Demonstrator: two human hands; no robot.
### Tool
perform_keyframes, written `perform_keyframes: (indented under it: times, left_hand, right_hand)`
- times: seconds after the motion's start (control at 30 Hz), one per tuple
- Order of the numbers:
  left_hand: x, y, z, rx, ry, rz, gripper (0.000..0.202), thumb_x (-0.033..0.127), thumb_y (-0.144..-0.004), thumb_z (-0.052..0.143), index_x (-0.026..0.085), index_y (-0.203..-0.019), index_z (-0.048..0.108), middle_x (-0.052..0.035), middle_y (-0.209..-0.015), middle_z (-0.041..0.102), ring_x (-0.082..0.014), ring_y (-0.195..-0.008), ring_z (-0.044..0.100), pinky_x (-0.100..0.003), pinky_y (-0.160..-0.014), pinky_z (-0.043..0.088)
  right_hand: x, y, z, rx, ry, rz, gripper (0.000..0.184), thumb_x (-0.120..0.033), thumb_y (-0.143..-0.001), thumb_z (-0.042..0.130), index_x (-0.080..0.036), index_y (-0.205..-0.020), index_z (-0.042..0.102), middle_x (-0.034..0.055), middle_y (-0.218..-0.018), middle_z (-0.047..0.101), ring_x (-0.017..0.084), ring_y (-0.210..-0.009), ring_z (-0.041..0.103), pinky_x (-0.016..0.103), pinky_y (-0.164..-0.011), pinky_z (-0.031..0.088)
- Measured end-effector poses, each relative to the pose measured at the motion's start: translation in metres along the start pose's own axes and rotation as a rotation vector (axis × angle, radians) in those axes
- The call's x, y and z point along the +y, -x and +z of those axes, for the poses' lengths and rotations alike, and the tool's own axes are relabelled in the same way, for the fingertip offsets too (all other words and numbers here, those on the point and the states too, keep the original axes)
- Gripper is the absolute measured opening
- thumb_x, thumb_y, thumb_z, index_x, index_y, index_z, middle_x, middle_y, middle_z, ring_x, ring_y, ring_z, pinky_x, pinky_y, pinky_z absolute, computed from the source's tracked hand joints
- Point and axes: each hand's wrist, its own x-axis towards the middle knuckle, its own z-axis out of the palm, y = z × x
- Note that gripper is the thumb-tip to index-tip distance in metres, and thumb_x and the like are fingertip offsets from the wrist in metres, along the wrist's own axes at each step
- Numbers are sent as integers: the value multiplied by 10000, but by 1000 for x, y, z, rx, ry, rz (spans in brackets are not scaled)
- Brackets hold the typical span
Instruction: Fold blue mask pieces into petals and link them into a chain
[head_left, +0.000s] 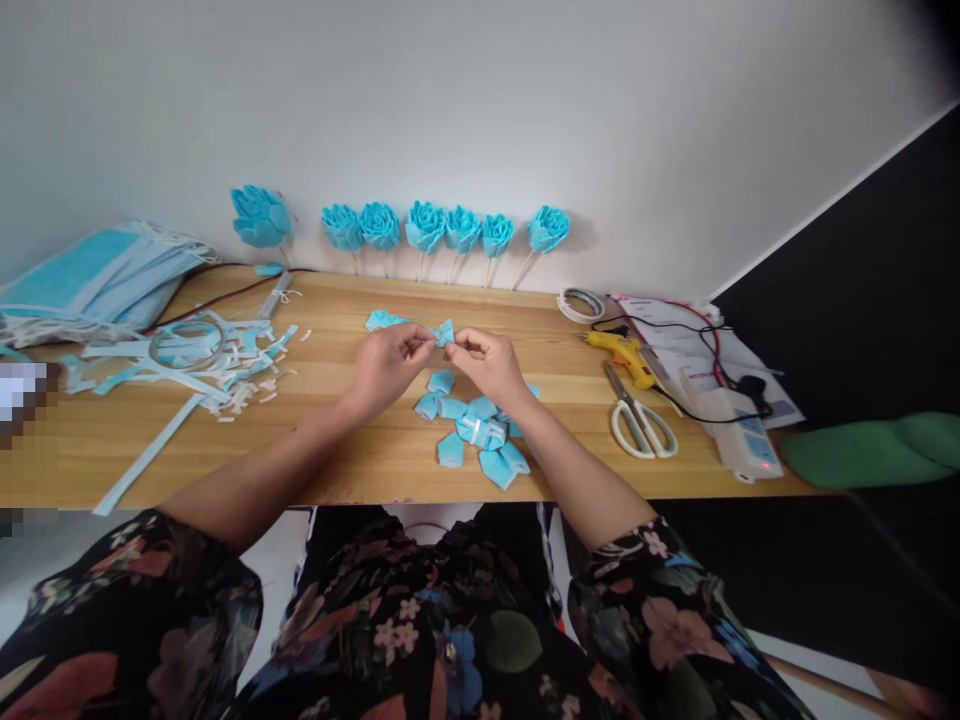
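Note:
Between my two hands, above the middle of the wooden table, is a small folded blue petal that looks cut from face-mask fabric. My left hand pinches its left side, thumb against forefinger. On the other side my right hand grips it the same way. Just below lies a loose pile of similar blue petals, partly covered by my right wrist. Another blue folded piece rests behind my left hand. Finished blue fabric roses on thin sticks lean in a row against the wall.
At left are stacked face masks, a clear tape roll and fabric scraps. Toward the right lie a white tape roll, a yellow glue gun, white-handled scissors, printed papers and a power strip with cables.

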Motion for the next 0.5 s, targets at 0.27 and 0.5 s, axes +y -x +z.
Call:
perform_keyframes:
  times: [0.27,0.5]
  left_hand:
    - [2,-5,-6,-16,338,-143,232,371,-828,572,178,-712,629,18,-603,534,-117,-587,457,-258,-580,358]
    - [-4,-9,-4,-72,563,-304,280,397,-742,691,183,-890,587,19,-692,566,-113,-616,496,-247,-596,399]
  right_hand:
    - [7,-3,-2,15,-92,75,232,-386,-817,613,-196,-687,633,-17,-646,595,119,-620,501,263,-638,386]
    - [8,-5,-2,7,-195,109,229,-394,-796,620,-198,-679,633,-11,-662,605,125,-650,505,266,-662,396]
